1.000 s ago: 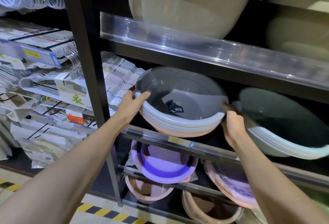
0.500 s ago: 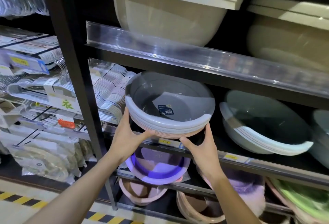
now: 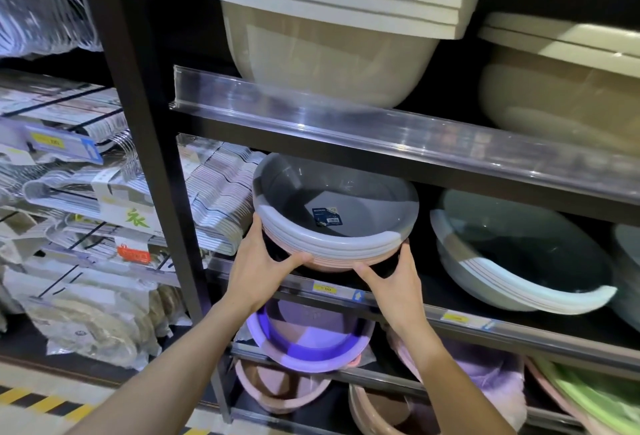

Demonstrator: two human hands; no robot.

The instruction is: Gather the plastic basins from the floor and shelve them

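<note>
The stack of round grey and pink plastic basins (image 3: 334, 223) sits tilted on the dark middle shelf (image 3: 460, 299), under the next shelf, with a gap beside the grey-green basins (image 3: 519, 254). The left hand (image 3: 258, 266) and right hand (image 3: 394, 279) cup its lower rim, fingers spread and gripping.

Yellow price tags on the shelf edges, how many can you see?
3: one on the left bay's rail, one below the hands' basin stack, one further right. Others may be hidden.
</note>
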